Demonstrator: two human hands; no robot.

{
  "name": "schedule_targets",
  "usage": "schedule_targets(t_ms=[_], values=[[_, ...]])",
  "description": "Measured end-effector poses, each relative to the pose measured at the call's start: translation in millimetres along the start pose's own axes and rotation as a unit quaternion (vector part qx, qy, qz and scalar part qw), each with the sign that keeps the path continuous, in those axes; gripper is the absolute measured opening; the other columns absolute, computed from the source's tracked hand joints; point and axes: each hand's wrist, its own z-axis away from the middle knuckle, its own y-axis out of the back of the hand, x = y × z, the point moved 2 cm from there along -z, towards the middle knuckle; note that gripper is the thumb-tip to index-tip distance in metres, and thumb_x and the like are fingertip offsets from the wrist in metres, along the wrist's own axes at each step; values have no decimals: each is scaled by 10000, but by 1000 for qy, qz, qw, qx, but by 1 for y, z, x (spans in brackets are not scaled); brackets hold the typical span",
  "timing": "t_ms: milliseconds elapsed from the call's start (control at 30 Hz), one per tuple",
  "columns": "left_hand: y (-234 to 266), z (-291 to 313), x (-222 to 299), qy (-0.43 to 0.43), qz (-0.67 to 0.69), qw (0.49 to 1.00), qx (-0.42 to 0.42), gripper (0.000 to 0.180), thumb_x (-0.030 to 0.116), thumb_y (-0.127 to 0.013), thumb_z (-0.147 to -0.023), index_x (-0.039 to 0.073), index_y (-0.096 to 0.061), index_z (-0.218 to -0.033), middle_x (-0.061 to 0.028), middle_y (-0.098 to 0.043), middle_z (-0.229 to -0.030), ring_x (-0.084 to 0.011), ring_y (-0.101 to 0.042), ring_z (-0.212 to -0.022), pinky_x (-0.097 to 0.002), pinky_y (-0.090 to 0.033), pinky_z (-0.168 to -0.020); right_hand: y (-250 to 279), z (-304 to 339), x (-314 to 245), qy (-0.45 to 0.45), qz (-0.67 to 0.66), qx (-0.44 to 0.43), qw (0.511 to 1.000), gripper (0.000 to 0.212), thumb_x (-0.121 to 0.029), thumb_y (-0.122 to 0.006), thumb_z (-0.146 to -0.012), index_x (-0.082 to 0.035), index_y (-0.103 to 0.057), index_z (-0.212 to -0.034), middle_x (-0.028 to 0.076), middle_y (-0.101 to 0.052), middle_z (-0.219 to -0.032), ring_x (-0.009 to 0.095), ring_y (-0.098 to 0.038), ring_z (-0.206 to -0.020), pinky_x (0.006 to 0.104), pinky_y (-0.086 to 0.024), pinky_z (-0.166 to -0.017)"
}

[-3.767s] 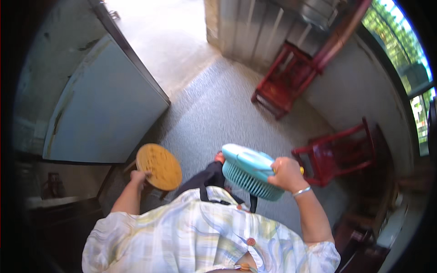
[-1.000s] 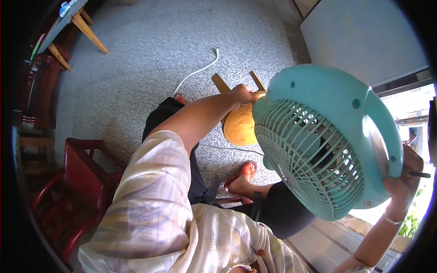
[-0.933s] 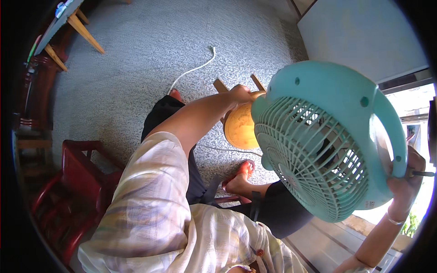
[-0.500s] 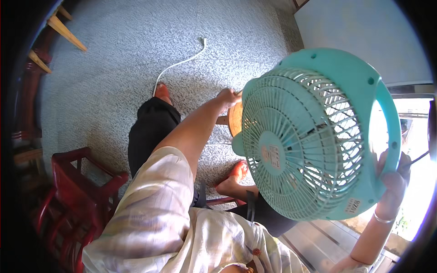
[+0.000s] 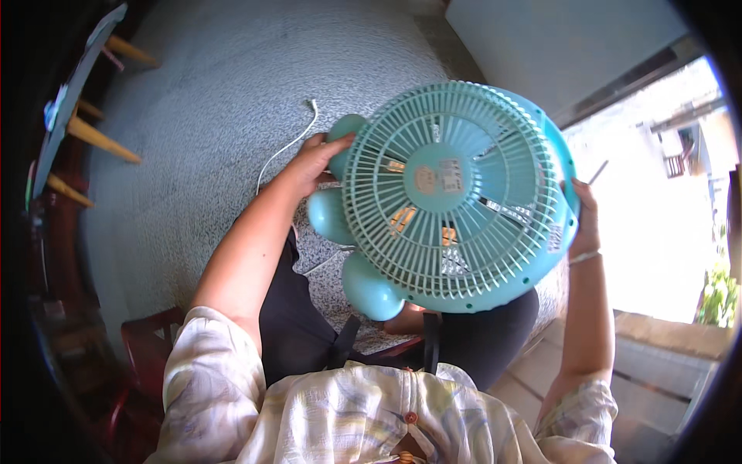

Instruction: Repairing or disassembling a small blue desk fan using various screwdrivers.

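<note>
A teal electric fan (image 5: pixel 456 189) is held up before me over my legs, its round slatted grille turned toward me. Several rounded teal lobes (image 5: pixel 372 286) stick out along its left side. My left hand (image 5: pixel 313 162) grips the fan by the upper lobe, fingers reaching onto the grille's edge. At the opposite rim, my right hand (image 5: pixel 585 213) is closed on the fan's right edge, partly hidden behind it. Orange-brown patches show through the grille from something behind the fan, mostly covered.
A white power cord with a plug (image 5: pixel 311 104) lies on the speckled grey floor (image 5: pixel 224 85). To the left stand a table with wooden legs (image 5: pixel 104 139) and a dark red chair (image 5: pixel 151 344). A pale panel (image 5: pixel 556 46) and a bright doorway (image 5: pixel 641 209) are at the right.
The fan has moved left and turned, so its grille now faces me more squarely. My left hand has shifted from beside the orange-brown object onto a lobe; the right hand still holds the rim.
</note>
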Motion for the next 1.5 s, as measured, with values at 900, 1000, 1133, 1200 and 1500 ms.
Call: schedule_targets(t_ms=[900, 1000, 1133, 1200, 1500], values=[[-12, 19, -23, -74, 4, 996, 55, 456, 58, -557, -818, -8, -391, -1237, -172, -562, -1067, -267, -596, -891, -396, -514, -686, 15, 26, -15, -100, 55, 4, 993, 305, -260, -671, -765, -30, -576, -941, 81, -591, -878, 180, -576, -770, 319, -483, -747], [-3, 27, -33, -20, 8, 1000, 22, 551, 111, -569, -820, -11, -330, -1301, -176, -541, -1128, -283, -581, -927, -412, -491, -741, 7, 32, -10, -108, 128, 14, 986, 280, -228, -689, -751, -15, -594, -908, 80, -601, -855, 178, -580, -744, 320, -491, -714], [56, 14, -31, -22, 20, 993, 111, 551, 184, -609, -804, -27, -388, -1262, -192, -527, -1158, -290, -555, -992, -409, -444, -853, -44, 32, 1, -89, 253, 39, 963, 258, -238, -691, -753, -7, -608, -832, 67, -595, -733, 164, -568, -619, 310, -481, -591], [80, 35, -15, -120, -51, 967, 218, 495, 161, -615, -801, -31, -432, -1219, -189, -534, -1142, -273, -556, -992, -372, -448, -842, -72, 31, -5, -108, 333, 46, 936, 257, -253, -677, -766, -11, -602, -815, 59, -586, -717, 155, -555, -599, 306, -462, -557], [-139, 330, -182, 35, 306, 915, -260, 221, 89, -633, -808, 11, -541, -994, -74, -584, -930, -130, -580, -830, -258, -494, -700, -33, 134, 36, -128, 463, 82, 873, 272, -278, -607, -831, -29, -545, -742, 51, -513, -634, 173, -497, -542, 336, -397, -458]])
